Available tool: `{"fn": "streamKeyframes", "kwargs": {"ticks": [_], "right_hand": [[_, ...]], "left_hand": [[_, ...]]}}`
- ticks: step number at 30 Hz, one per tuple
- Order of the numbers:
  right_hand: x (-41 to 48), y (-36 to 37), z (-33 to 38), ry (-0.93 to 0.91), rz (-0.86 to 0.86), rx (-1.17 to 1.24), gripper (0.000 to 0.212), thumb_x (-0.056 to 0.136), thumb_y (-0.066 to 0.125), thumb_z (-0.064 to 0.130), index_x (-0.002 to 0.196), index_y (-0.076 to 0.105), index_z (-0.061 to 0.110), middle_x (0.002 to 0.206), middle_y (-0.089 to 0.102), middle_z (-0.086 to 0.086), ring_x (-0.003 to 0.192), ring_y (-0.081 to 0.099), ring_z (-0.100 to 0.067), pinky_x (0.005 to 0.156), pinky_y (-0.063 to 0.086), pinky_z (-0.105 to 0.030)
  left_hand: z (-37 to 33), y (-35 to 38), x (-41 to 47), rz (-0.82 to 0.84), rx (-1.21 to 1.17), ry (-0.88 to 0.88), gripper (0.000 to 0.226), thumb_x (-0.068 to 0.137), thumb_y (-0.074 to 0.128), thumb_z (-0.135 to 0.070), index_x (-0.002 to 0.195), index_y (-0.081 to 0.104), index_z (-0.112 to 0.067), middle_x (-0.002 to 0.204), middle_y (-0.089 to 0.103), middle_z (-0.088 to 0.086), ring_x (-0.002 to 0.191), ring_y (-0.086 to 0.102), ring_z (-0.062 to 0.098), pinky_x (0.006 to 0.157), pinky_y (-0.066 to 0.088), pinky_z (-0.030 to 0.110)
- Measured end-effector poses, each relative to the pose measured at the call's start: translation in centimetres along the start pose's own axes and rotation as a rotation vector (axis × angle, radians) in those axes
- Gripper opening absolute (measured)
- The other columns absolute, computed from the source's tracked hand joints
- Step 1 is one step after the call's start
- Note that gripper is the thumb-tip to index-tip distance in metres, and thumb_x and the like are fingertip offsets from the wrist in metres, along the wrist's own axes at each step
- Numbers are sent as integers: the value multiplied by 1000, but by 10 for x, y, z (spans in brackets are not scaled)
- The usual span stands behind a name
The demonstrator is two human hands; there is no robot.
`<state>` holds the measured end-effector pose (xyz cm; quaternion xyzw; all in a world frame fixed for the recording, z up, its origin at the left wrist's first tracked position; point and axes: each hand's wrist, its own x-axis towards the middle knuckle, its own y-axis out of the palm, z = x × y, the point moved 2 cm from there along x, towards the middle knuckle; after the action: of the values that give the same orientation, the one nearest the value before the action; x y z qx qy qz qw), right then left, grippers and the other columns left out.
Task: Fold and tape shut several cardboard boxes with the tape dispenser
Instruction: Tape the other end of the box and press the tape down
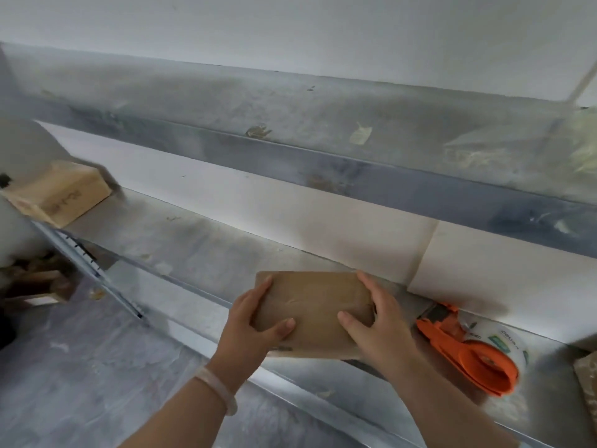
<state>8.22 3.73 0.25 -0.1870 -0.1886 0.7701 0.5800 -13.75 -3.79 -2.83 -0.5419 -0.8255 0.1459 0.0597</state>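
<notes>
- Two hands hold one small brown cardboard box (pixel 311 302) between them, low in the middle of the view, over the near edge of a grey metal shelf (pixel 193 240).
- The box's flaps are closed and its flat top faces up; a glossy strip across that top may be tape, though I cannot tell for certain.
- The left hand (pixel 258 318) grips the box's left end, with the thumb lying on the top face and the fingers running along the left side.
- The right hand (pixel 379 321) grips the right end the same way: thumb on top, fingers curled over the far right edge.
- A pale bracelet (pixel 216 391) circles the left wrist.
- Just right of the box lies the tape dispenser (pixel 465 350), orange and resting on its side on the same shelf, with a roll of clear printed tape mounted in it. Neither hand touches it.
- A second box (pixel 59 192) (lighter in colour, with dark lettering on one side) sits at the far left end of the shelf, well apart from the hands.
- At the right edge a cardboard piece (pixel 588 376) is partly in view.
- An upper shelf (pixel 290 101) runs above and behind, scattered with small scraps, and a white wall (pixel 290 27) stands beyond it.
- Below the shelf on the left is a grey floor (pixel 80 367).
</notes>
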Motion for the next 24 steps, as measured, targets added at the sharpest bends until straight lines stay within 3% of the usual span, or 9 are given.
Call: {"fn": "streamKeyframes", "kwargs": {"ticks": [2, 5, 9, 12, 15, 18, 20, 22, 24], "right_hand": [[6, 9, 9, -35, 49, 27, 74, 84, 74, 31, 143, 34, 47, 138, 33, 20, 132, 35, -3, 115, 33, -34], [17, 26, 25, -101, 121, 61, 77, 83, 75, 29, 144, 32, 48, 146, 30, 21, 135, 32, 0, 115, 32, -33], [29, 53, 50, -159, 120, 59, 78, 82, 76, 25, 143, 33, 48, 152, 29, 16, 138, 30, -1, 116, 31, -33], [37, 77, 76, -204, 139, 59, 77, 84, 75, 25, 143, 32, 49, 149, 27, 21, 137, 29, 1, 115, 32, -31], [48, 114, 105, -251, 173, 31, 73, 85, 74, 23, 141, 34, 48, 143, 28, 23, 132, 32, 1, 111, 33, -26], [64, 155, 130, -214, 200, 44, 72, 86, 73, 19, 142, 36, 42, 141, 32, 19, 127, 34, 0, 112, 34, -29], [73, 179, 144, -170, 195, 111, 72, 86, 73, 18, 143, 37, 43, 142, 35, 17, 128, 38, -2, 112, 38, -34], [79, 203, 157, -149, 190, 172, 71, 87, 72, 17, 142, 38, 44, 145, 39, 14, 130, 42, -6, 111, 41, -37], [82, 226, 169, -140, 185, 225, 69, 88, 71, 15, 144, 38, 41, 144, 42, 12, 132, 43, -8, 110, 41, -36]], "left_hand": [[4, -14, 0, -92, -10, 9, 80, 62, 88, -45, 133, 50, -46, 127, 49, -15, 115, 50, 2, 96, 48, 23], [9, -34, -1, -188, -21, 0, 71, 72, 84, -34, 131, 49, -50, 125, 47, -25, 117, 49, 4, 101, 47, 38], [12, -62, 4, -251, -5, 31, 69, 76, 81, -30, 133, 47, -46, 128, 49, -21, 119, 50, 9, 102, 46, 38], [21, -99, 13, -306, -46, 28, 66, 78, 79, -28, 135, 50, -44, 131, 52, -15, 119, 54, 13, 100, 49, 37], [32, -141, 25, -326, -111, -7, 61, 84, 75, -24, 131, 49, -52, 132, 55, -7, 116, 58, 16, 98, 50, 35], [44, -181, 41, -326, -64, 11, 61, 84, 75, -23, 122, 45, -60, 126, 55, -15, 117, 55, 15, 101, 48, 38], [46, -207, 49, -315, -22, 73, 68, 79, 79, -26, 127, 41, -56, 126, 47, -23, 120, 48, 8, 103, 45, 31], [47, -233, 57, -267, -17, 91, 81, 67, 82, -37, 134, 39, -50, 132, 37, -21, 123, 39, 2, 94, 44, 16], [50, -256, 66, -213, -40, 90, 92, 58, 85, -46, 137, 39, -51, 139, 31, -15, 126, 36, 7, 87, 47, 11]]}}
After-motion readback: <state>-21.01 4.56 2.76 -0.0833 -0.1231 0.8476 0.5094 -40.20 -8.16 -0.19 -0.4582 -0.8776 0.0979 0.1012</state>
